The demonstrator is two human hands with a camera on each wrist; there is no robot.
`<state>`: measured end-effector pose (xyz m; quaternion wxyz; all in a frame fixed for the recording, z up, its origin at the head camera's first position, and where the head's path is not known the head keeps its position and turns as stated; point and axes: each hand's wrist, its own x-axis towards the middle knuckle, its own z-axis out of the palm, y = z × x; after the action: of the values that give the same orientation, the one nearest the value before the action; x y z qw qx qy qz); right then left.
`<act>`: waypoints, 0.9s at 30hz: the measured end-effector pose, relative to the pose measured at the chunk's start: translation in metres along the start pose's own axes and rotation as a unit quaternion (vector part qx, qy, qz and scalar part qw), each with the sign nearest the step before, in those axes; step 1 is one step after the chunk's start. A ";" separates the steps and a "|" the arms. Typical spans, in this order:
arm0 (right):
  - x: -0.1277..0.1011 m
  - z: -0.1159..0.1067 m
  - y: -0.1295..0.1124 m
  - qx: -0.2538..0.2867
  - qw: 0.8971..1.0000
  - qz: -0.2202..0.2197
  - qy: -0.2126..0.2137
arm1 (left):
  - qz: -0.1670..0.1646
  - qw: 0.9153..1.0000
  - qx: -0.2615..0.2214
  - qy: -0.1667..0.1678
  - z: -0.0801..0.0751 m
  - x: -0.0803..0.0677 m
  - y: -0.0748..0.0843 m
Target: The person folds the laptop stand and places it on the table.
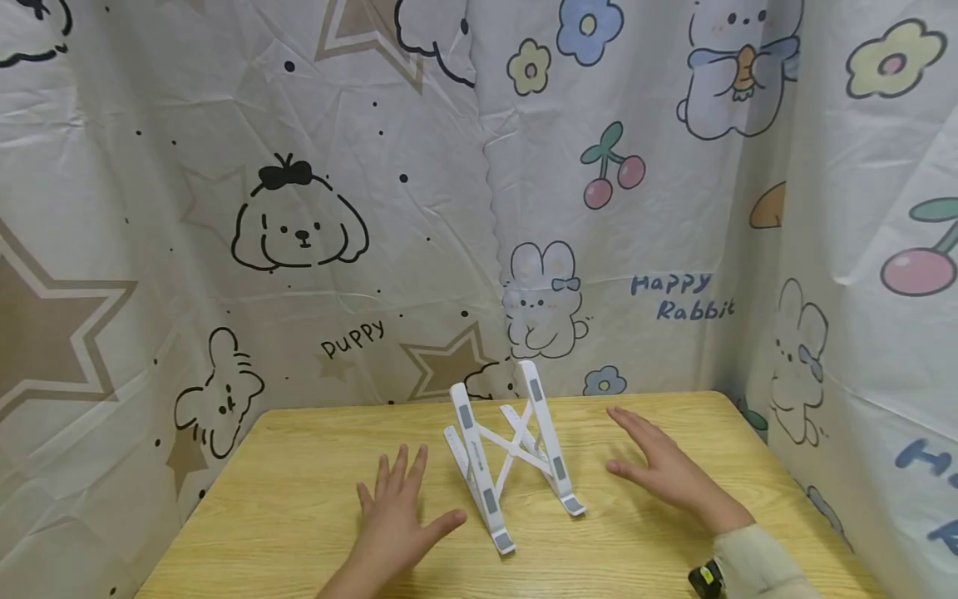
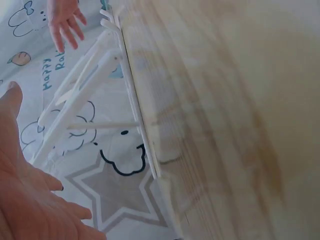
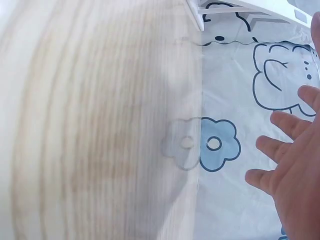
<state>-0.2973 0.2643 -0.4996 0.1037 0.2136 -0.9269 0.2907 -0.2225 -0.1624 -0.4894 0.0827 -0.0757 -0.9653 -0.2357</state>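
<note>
- White folding stand [image 1: 512, 453]: unfolded and upright at lower centre of the wooden tabletop [image 1: 299, 466].
- Left hand [image 1: 397, 516] and right hand [image 1: 662, 466]: fingers spread, holding nothing, flanking the stand without touching it.
- Cartoon-printed cloth [image 1: 299, 233]: hangs behind and beside the tabletop.

1. Wooden tabletop [image 3: 100, 125] fills the right wrist frame's left side, badly blurred.
2. White folding plastic stand [image 3: 240, 7] is cut off at that frame's top edge.
3. Left hand [image 2: 25, 200] is cropped at the left wrist frame's lower left.
</note>
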 end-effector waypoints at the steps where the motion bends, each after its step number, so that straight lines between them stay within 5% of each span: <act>1: 0.001 0.000 0.000 0.004 1.000 0.003 -0.002 | -0.002 1.000 -0.007 0.004 0.001 0.000 0.001; 13: 0.010 0.003 -0.001 0.160 0.986 0.025 -0.029 | -0.017 0.988 -0.150 0.021 0.010 -0.003 0.020; 27: 0.026 0.013 0.000 0.242 0.966 0.035 -0.085 | -0.042 0.968 -0.242 0.041 0.019 -0.006 0.041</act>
<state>-0.3211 0.2476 -0.5022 -0.0402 0.2236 -0.8410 0.4911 -0.2117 -0.1179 -0.4888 0.0915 -0.0430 -0.8776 -0.4685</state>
